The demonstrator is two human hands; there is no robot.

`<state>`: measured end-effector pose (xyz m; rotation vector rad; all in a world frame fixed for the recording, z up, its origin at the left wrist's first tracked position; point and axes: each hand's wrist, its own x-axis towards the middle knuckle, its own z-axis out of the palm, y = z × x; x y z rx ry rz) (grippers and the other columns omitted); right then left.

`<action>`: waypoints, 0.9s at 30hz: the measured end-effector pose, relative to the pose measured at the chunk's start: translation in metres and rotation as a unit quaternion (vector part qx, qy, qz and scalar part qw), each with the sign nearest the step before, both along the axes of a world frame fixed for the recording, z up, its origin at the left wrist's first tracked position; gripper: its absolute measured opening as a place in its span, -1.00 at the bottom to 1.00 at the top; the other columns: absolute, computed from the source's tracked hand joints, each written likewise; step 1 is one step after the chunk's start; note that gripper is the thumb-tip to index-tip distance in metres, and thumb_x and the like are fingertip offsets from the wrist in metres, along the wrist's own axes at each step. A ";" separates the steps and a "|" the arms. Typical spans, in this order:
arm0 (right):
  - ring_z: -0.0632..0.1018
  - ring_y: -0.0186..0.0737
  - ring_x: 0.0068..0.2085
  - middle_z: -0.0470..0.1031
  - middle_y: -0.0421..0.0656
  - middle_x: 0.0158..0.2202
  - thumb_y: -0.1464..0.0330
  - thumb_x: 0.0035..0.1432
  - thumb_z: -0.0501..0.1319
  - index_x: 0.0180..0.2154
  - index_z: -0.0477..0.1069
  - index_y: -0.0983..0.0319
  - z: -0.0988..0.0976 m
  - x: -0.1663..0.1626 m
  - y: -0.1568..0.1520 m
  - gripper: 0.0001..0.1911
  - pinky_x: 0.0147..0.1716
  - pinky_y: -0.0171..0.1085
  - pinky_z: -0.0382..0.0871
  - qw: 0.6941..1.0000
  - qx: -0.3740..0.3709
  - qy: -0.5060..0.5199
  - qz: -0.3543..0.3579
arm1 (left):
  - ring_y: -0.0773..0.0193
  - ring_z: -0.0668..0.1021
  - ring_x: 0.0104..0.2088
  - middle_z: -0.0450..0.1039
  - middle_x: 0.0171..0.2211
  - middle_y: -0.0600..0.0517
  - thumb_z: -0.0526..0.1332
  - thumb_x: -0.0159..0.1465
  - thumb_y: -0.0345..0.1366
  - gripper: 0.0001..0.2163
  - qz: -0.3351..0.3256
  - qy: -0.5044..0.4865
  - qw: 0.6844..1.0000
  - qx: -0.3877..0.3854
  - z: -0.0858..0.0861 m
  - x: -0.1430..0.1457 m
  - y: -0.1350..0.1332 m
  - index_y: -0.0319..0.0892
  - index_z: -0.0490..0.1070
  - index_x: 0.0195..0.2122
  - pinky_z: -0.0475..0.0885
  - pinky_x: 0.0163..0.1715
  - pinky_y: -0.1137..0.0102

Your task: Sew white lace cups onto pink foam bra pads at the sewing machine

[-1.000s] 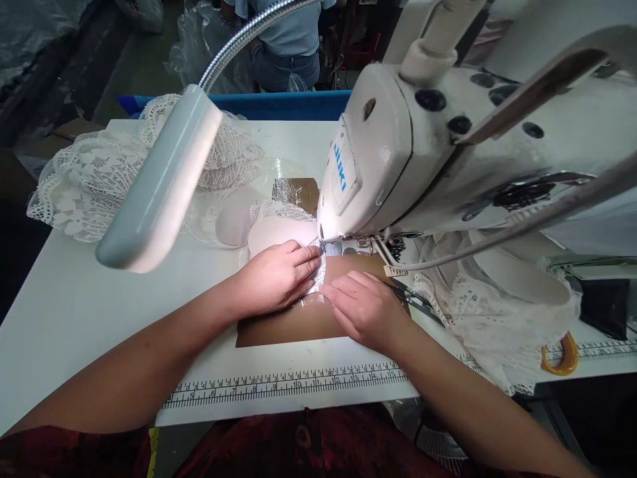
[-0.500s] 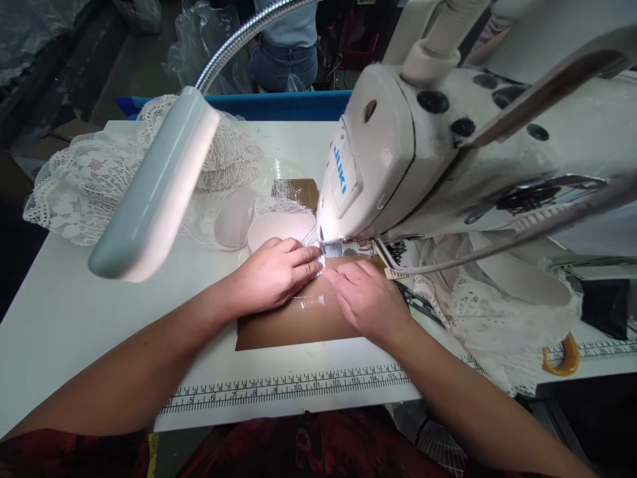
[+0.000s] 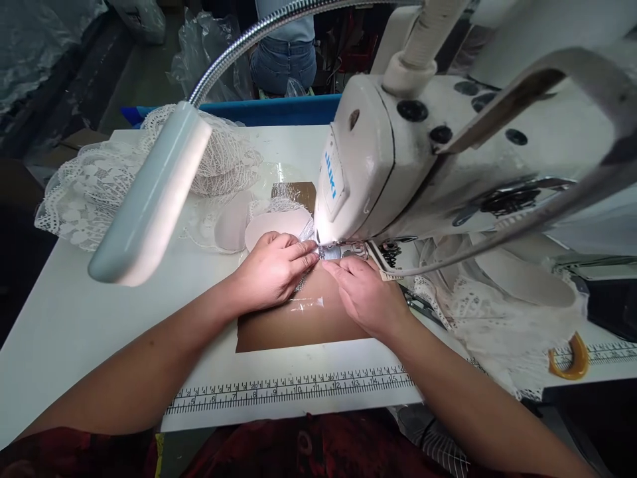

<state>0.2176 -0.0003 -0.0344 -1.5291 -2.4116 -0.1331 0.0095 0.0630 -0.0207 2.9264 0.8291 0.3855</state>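
Both hands sit right at the foot of the white sewing machine (image 3: 398, 153), under its rounded, scuffed head. The left hand (image 3: 271, 269) lies palm down just left of the needle area, fingers pressed together and flat on a thin strip of white lace (image 3: 304, 234), fingertips pointing at the metal presser foot (image 3: 332, 251). The right hand (image 3: 368, 295) rests just below and right of that foot, fingers close together and curled slightly, tips pressing the fabric edge down; whether they pinch it I cannot tell. The lace runs from under the machine's head back to a smooth, pale, dome-shaped padded cup (image 3: 271, 224) just left of the machine. Beneath both hands lies a flat brown rectangular sheet (image 3: 298, 325), glossy with a patch of clear tape. Left of the machine, a long pale lamp head (image 3: 149, 199) on a ribbed metal gooseneck hangs over a heap of openwork white lace pieces (image 3: 99, 186). Right of the machine, more lace-edged cups (image 3: 497, 299) spill over. A printed ruler strip (image 3: 288, 388) runs along the white table (image 3: 74, 312) edge below.
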 end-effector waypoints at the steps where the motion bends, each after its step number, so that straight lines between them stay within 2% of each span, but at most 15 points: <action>1: 0.37 -0.22 -0.32 0.50 -0.14 -0.29 0.48 0.20 0.03 0.02 0.44 0.16 0.000 0.001 -0.001 -0.60 -0.27 -0.30 0.22 1.000 -0.001 0.012 -0.001 | 0.10 0.40 -0.17 0.42 0.06 -0.13 0.02 0.33 -0.33 -0.67 0.004 0.002 1.000 0.001 0.000 0.000 0.000 -0.19 0.38 0.08 0.23 -0.21 0.19; 6: 0.40 -0.23 -0.33 0.48 -0.14 -0.37 0.50 0.17 0.03 -0.01 0.45 0.20 0.003 0.004 -0.002 -0.60 -0.40 -0.30 0.20 0.999 -0.018 0.029 0.016 | 0.06 0.40 -0.12 0.39 0.08 -0.14 -0.01 0.35 -0.31 -0.66 0.008 0.023 1.000 0.014 0.002 0.001 -0.001 -0.21 0.35 0.09 0.25 -0.21 0.17; 9: 0.41 -0.23 -0.33 0.48 -0.15 -0.35 0.53 0.12 0.05 0.00 0.44 0.20 0.004 0.004 -0.003 -0.57 -0.45 -0.29 0.18 0.999 -0.026 0.032 0.017 | -0.01 0.37 -0.02 0.38 0.07 -0.17 -0.02 0.36 -0.29 -0.66 0.011 0.030 0.999 0.025 0.005 0.001 -0.002 -0.21 0.33 0.10 0.26 -0.20 0.16; 12: 0.44 -0.24 -0.32 0.50 -0.16 -0.32 0.52 0.12 0.07 0.02 0.41 0.18 0.004 0.005 -0.004 -0.56 -0.45 -0.30 0.19 0.999 -0.026 0.044 0.016 | -0.08 0.34 0.04 0.36 0.06 -0.21 0.00 0.35 -0.20 -0.63 0.044 0.064 0.997 0.023 0.013 -0.001 -0.006 -0.23 0.30 0.11 0.29 -0.22 0.16; 14: 0.45 -0.25 -0.32 0.51 -0.17 -0.30 0.52 0.12 0.07 0.03 0.41 0.18 0.005 0.005 -0.005 -0.56 -0.45 -0.31 0.21 0.998 -0.024 0.051 0.014 | -0.07 0.37 0.00 0.35 0.06 -0.21 0.04 0.33 -0.12 -0.60 0.063 0.092 0.994 0.002 0.021 -0.005 -0.011 -0.24 0.32 0.09 0.33 -0.24 0.18; 16: 0.46 -0.26 -0.33 0.53 -0.17 -0.29 0.52 0.13 0.06 0.01 0.43 0.20 0.005 0.005 -0.005 -0.58 -0.44 -0.32 0.22 0.998 -0.022 0.056 0.012 | 0.00 0.41 -0.07 0.39 0.01 -0.18 0.06 0.32 -0.08 -0.62 0.055 0.104 0.992 -0.035 0.030 -0.010 -0.016 -0.23 0.37 0.01 0.37 -0.23 0.20; 20: 0.43 -0.30 -0.41 0.55 -0.17 -0.28 0.52 0.13 0.07 -0.05 0.47 0.23 0.006 0.006 -0.007 -0.63 -0.45 -0.33 0.22 0.998 -0.013 0.063 0.004 | 0.14 0.48 -0.17 0.47 -0.16 -0.07 0.04 0.35 -0.19 -0.75 0.018 0.055 0.994 -0.091 0.042 -0.012 -0.022 -0.13 0.43 -0.08 0.44 -0.20 0.25; 23: 0.42 -0.31 -0.42 0.55 -0.18 -0.33 0.51 0.13 0.07 -0.07 0.48 0.22 0.006 0.007 -0.008 -0.64 -0.44 -0.33 0.21 0.997 -0.007 0.078 0.007 | 0.15 0.49 -0.17 0.48 -0.13 -0.09 0.01 0.36 -0.23 -0.75 0.016 0.012 0.996 -0.088 0.037 -0.006 -0.023 -0.15 0.43 -0.09 0.46 -0.17 0.25; 27: 0.43 -0.31 -0.41 0.50 -0.17 -0.40 0.48 0.17 0.05 -0.14 0.51 0.22 0.009 0.007 -0.009 -0.69 -0.42 -0.34 0.22 0.994 -0.018 0.093 0.049 | 0.09 0.45 -0.13 0.41 0.02 -0.14 0.03 0.35 -0.28 -0.71 0.009 0.004 0.999 -0.053 0.018 0.003 -0.022 -0.27 0.41 -0.02 0.43 -0.14 0.19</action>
